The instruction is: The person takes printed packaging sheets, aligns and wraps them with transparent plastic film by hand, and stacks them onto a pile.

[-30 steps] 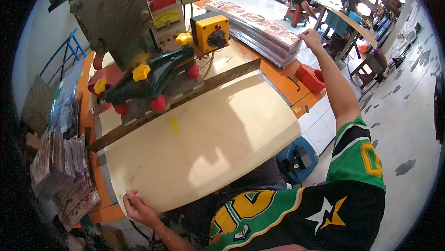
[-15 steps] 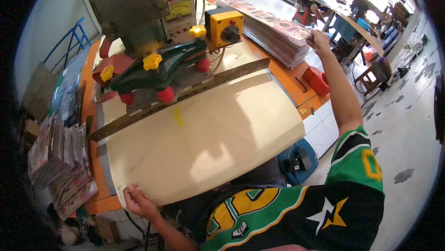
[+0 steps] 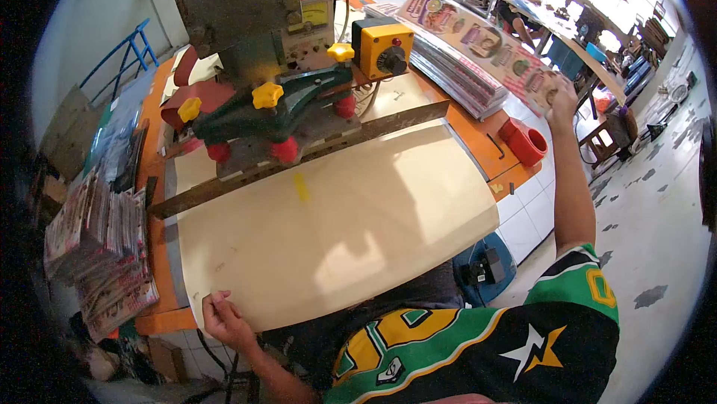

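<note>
My right hand [image 3: 562,102], at the far right, grips the near end of a long printed plastic sheet [image 3: 478,42] with food pictures and a red checked pattern. The sheet is raised and tilted above a stack of similar printed sheets [image 3: 459,75]. At the lower left, my left hand [image 3: 225,322] is closed on the near corner of a large cream sheet [image 3: 336,232], its fingers curled at the edge. The cream sheet lies under the long metal bar [image 3: 299,161] of a press machine [image 3: 231,16]; a strip of yellow tape marks it.
Yellow star knobs [image 3: 267,95] and a yellow control box [image 3: 385,49] sit on the press. A red tape roll [image 3: 525,143] and hex key [image 3: 496,145] lie on the orange table [image 3: 168,322]. Bundled printed sheets [image 3: 97,232] stand left. Another person sits at the back.
My right hand has lifted the top printed sheet off the stack and moved right with it. My left hand stays at the cream sheet's corner. The view has shifted slightly.
</note>
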